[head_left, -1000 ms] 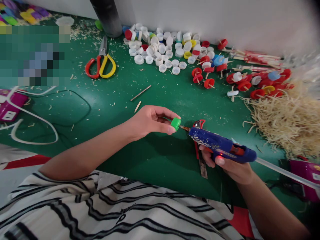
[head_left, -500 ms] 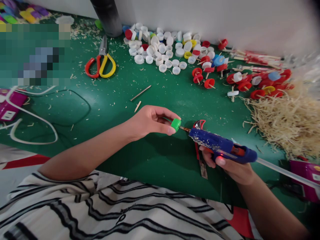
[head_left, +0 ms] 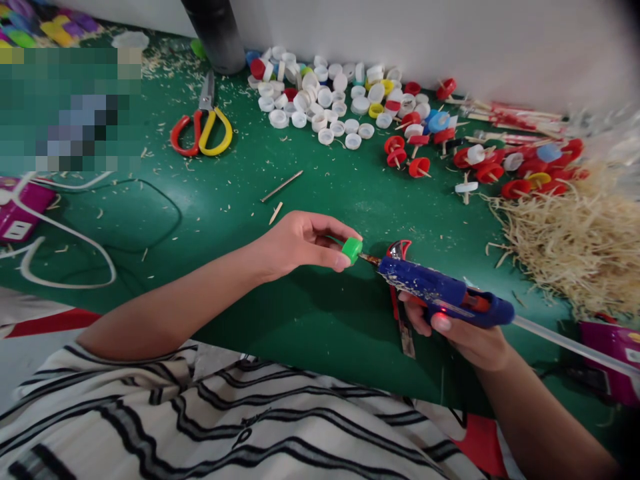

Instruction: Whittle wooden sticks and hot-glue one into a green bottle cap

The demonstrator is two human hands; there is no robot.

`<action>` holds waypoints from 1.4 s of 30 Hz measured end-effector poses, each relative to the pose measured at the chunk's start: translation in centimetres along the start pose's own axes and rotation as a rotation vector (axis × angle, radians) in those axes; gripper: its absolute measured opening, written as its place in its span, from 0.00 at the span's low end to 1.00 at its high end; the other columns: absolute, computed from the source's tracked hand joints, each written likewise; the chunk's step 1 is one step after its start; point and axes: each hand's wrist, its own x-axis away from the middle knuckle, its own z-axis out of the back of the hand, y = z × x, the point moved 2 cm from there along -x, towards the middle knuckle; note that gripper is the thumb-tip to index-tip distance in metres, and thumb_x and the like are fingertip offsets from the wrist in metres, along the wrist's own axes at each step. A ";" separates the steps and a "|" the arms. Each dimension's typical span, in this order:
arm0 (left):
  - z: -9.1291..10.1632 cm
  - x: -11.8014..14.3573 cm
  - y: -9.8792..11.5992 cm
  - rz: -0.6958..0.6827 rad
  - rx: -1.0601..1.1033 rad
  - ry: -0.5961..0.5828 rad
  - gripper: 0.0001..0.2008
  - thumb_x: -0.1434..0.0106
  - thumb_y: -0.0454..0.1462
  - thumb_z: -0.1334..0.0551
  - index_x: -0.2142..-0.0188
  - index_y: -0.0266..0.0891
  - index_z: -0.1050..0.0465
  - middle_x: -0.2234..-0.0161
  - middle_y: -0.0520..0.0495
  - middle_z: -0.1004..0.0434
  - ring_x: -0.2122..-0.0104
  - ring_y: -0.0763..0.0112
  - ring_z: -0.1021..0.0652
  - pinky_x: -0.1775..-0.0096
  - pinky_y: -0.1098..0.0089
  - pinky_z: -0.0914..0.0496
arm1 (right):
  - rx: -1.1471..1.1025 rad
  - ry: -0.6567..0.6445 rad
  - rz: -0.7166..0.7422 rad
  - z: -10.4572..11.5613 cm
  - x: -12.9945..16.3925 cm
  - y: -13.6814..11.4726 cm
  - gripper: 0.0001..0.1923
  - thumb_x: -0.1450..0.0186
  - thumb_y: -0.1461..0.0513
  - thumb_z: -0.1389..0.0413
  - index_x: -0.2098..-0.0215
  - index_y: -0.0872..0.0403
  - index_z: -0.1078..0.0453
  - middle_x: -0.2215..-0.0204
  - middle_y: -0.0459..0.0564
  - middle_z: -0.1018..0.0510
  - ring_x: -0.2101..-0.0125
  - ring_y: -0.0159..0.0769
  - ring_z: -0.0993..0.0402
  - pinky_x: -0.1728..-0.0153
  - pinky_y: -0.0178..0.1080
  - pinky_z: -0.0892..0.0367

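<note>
Green cap (head_left: 352, 249) was pinched in the left hand (head_left: 295, 243); right hand (head_left: 463, 333) gripped the blue glue gun (head_left: 443, 292), nozzle tip hidden against the cap, trigger barely visible.

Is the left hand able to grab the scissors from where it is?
Probably yes, but not right now. The left hand is pinching a green cap, so it is busy. The scissors lie farther back on the green table, with only small sticks between.
</note>
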 end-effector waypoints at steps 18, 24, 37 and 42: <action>0.1 0.1 0.0 0.000 -0.003 -0.009 0.19 0.53 0.31 0.18 0.59 0.37 0.13 0.67 0.48 0.13 0.68 0.73 0.16 0.64 0.73 0.20 | -0.011 -0.032 0.020 0.3 0.1 0.4 0.18 0.30 0.50 0.36 0.47 0.47 0.18 0.73 0.48 0.26 0.75 0.33 0.33 0.73 0.39 0.36; 0.1 0.1 -0.1 -0.007 -0.001 -0.009 0.20 0.53 0.31 0.18 0.59 0.36 0.13 0.67 0.48 0.14 0.68 0.73 0.17 0.64 0.72 0.20 | -0.017 0.000 -0.013 0.2 0.1 0.2 0.17 0.32 0.49 0.35 0.48 0.45 0.17 0.72 0.48 0.25 0.76 0.35 0.33 0.74 0.39 0.37; 0.2 -0.2 -0.2 -0.024 0.032 -0.029 0.22 0.56 0.29 0.17 0.60 0.37 0.15 0.64 0.49 0.13 0.65 0.76 0.16 0.62 0.74 0.19 | -0.037 -0.026 0.020 0.2 0.0 0.6 0.16 0.30 0.52 0.36 0.46 0.48 0.18 0.71 0.47 0.26 0.75 0.32 0.34 0.72 0.37 0.37; 0.2 -0.1 -0.3 -0.033 0.022 -0.026 0.22 0.55 0.29 0.17 0.60 0.36 0.15 0.62 0.48 0.13 0.64 0.75 0.16 0.61 0.73 0.18 | -0.028 -0.024 0.032 0.2 0.0 0.4 0.17 0.29 0.52 0.36 0.46 0.48 0.18 0.71 0.47 0.25 0.75 0.32 0.34 0.72 0.37 0.36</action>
